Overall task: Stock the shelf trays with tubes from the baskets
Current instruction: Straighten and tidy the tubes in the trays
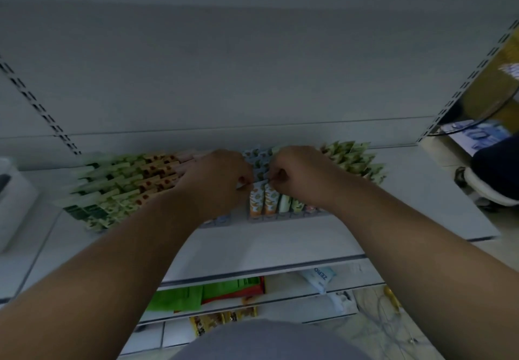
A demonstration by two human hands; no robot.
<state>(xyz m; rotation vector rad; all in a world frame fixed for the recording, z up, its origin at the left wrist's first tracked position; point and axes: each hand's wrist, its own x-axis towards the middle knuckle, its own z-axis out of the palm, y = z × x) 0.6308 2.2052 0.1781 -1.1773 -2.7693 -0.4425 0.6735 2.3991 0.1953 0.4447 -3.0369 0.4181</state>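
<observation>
I am watching both hands over the shelf (280, 236) tray rows | left hand (216, 179) and right hand (297, 177) are each pinching the blue tubes (259, 163) mid-row | orange tubes (262, 202) are standing just in front, green tubes (112, 188) filling the left rows.

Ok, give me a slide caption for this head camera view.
Both hands, left hand and right hand, pinch tubes in the middle row of a tray on the white shelf.
</observation>
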